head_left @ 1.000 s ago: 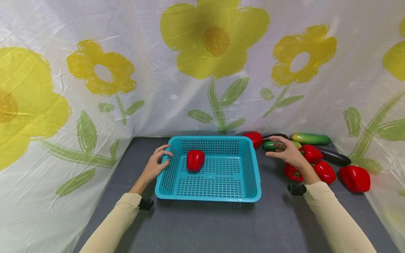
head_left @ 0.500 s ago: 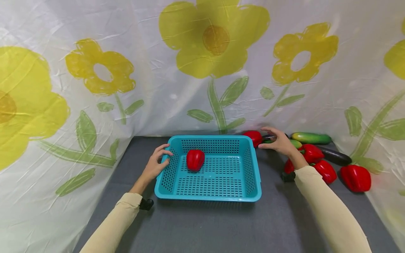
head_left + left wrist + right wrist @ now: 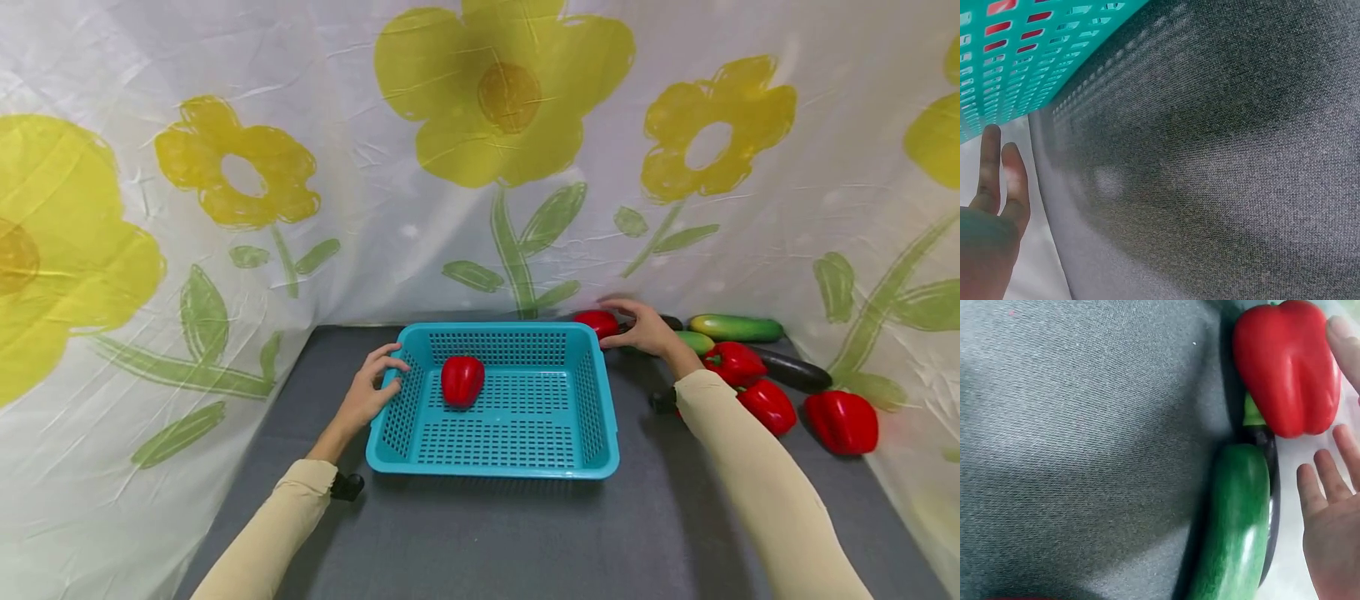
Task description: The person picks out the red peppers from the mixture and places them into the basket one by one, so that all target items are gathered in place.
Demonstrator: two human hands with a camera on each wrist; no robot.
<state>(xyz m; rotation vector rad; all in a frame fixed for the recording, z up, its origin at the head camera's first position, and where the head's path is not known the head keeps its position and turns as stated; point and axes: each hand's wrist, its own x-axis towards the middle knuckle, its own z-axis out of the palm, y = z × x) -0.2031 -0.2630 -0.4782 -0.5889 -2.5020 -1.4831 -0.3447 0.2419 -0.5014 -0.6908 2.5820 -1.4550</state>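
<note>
A blue perforated basket stands on the grey cloth, with one red bell pepper inside toward its left. My left hand is at the basket's left rim, fingers loosely bent; whether they touch it I cannot tell. Beyond the back right corner lies another red bell pepper. My right hand reaches over to it, thumb and fingers spread on either side. In the right wrist view the hand is beside that pepper, with a green cucumber and a dark eggplant below it.
Right of the basket lie several red bell peppers, a dark eggplant and a yellow-green cucumber. A white curtain with yellow flowers hangs directly behind the table.
My right hand has moved left and slightly back, from above the cucumber to the red bell pepper behind the basket's corner. The left hand and basket have stayed put.
</note>
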